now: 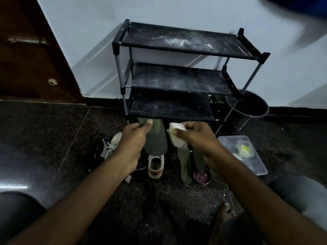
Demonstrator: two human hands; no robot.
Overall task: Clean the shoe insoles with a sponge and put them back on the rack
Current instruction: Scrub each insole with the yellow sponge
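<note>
On dark speckled floor (pixel 53 138), dusty rack (pixel 177 80)

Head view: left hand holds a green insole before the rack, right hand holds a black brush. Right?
No: the head view shows the right hand holding a white sponge, not a black brush. The left hand does hold the green insole before the rack.

Rack at frame centre, cleaning clutter on the floor in front of it.

The black three-tier shoe rack (pixel 178 76) stands against the wall, with a brown wooden door (pixel 35 50) at upper left and a dark round bucket (pixel 247 105) behind its right legs. In front of the rack, the left hand (pixel 134 138) holds a dark green flat insole (pixel 157 140) beside the white block sponge (pixel 177 137) in the right hand (pixel 200 137). Below them on the floor are a white sneaker (pixel 155 165) and, to its right, more green insoles (pixel 184 167). A clear plastic rectangular container (pixel 256 165) sits at right.
</note>
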